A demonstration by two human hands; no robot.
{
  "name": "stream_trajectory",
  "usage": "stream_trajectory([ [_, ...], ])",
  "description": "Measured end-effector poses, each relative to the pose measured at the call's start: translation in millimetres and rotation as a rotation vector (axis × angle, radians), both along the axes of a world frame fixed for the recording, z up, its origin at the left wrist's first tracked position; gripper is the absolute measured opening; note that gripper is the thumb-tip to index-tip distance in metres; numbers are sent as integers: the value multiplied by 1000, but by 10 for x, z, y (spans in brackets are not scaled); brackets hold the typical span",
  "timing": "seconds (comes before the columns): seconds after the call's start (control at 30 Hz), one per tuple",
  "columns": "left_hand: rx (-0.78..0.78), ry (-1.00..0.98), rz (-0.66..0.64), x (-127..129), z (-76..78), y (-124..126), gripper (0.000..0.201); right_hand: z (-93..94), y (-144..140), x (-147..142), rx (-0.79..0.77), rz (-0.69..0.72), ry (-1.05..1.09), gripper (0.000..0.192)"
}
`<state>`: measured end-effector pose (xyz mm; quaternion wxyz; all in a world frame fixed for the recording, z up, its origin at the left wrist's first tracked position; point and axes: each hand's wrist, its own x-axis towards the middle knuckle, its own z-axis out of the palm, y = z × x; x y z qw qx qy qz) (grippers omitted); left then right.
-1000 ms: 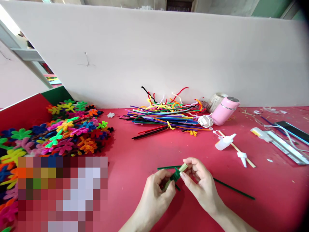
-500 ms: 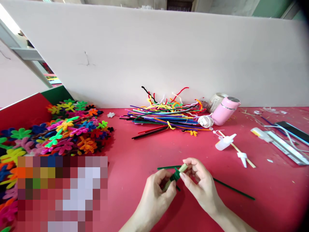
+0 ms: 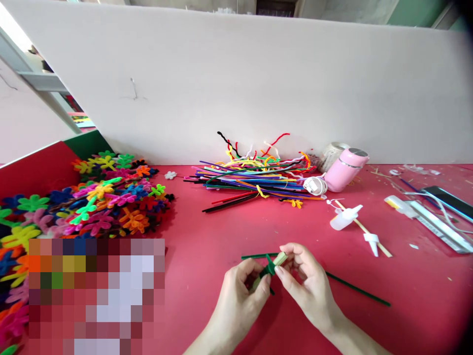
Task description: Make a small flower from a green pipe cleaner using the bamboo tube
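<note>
A short pale wooden stick [image 3: 281, 259] slants between my two hands, with a dark green pipe cleaner [image 3: 271, 266] wound round its middle. My left hand [image 3: 242, 291] is closed on the wrapped part and lower end of the stick. The thumb and fingers of my right hand [image 3: 305, 283] pinch its upper end. A straight green pipe cleaner [image 3: 358, 288] lies on the table to the right of my right hand. Another green length [image 3: 254, 256] shows just beyond my left hand; whether it joins the wound one is hidden.
Colourful pipe-cleaner flowers [image 3: 98, 207] are heaped at left. Behind my hands lies a pile of loose pipe cleaners [image 3: 247, 177] against a white board [image 3: 236, 88]. A pink bottle-shaped device [image 3: 345, 170], a glue bottle [image 3: 345, 217], a thin stick [image 3: 382, 250] and a phone [image 3: 449, 199] are at right.
The green winding has turned slightly on the stick between my fingers. Both hands keep nearly the same place and grip.
</note>
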<state>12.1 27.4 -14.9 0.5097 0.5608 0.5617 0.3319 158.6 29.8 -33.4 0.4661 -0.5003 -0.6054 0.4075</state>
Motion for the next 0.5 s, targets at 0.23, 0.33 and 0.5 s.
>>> stream_trajectory([
  [0.23,-2,18,-12,15,22,6,9,6,15,-9,-9,3,2,24],
  [0.33,-5,16,-15,15,15,6,9,2,14,-5,-15,4,5,24],
  [0.5,-16,2,-11,12,-16,-8,9,-11,19,7,-18,6,10,25],
])
